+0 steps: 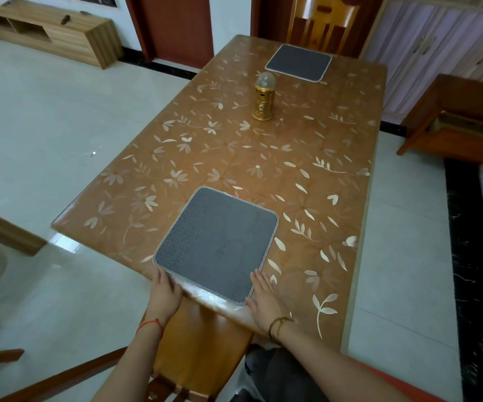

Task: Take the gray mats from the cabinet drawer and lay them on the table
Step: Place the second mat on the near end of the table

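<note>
A gray square mat [217,245] with a pale stitched border lies flat at the near end of the flower-patterned table [263,158]. My left hand [163,294] rests at the mat's near left corner, fingers together and flat. My right hand [263,297] lies flat at its near right corner, touching the edge. Neither hand grips it. A second gray mat [298,62] lies at the table's far end, in front of a chair.
A gold lantern [264,97] stands on the table between the two mats. A wooden chair [202,352] sits tucked below my hands, another chair [321,21] at the far end. A brown cabinet with an open drawer [466,123] stands to the right.
</note>
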`<state>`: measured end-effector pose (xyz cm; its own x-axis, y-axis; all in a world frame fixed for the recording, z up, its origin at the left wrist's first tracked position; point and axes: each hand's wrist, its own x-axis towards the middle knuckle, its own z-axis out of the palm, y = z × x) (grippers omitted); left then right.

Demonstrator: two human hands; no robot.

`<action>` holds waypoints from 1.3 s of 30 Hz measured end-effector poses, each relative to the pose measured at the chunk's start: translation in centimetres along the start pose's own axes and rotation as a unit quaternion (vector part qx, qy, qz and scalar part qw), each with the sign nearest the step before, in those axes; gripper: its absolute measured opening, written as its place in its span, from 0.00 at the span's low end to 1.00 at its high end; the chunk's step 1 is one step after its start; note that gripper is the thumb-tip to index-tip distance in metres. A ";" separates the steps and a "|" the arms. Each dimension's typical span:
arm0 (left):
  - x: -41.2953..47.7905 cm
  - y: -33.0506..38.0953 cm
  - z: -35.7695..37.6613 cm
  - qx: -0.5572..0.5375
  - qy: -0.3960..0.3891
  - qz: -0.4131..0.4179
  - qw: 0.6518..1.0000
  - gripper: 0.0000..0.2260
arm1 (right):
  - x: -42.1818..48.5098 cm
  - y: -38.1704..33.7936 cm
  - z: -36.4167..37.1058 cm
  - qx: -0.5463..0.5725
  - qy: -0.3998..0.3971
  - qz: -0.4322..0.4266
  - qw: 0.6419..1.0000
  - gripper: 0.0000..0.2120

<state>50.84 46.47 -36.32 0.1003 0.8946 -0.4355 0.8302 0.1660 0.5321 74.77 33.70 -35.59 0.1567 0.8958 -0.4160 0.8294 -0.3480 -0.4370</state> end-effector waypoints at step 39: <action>-21.4 5.6 0.9 -0.461 0.053 0.019 0.886 0.14 | -15.7 2.4 -4.0 0.476 0.141 0.123 0.859 0.10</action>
<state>53.85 27.91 -24.71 0.0258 0.9323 -0.3607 0.0214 0.3603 0.9326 76.44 19.91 -26.86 0.4990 0.7472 -0.4389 -0.0411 -0.4855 -0.8733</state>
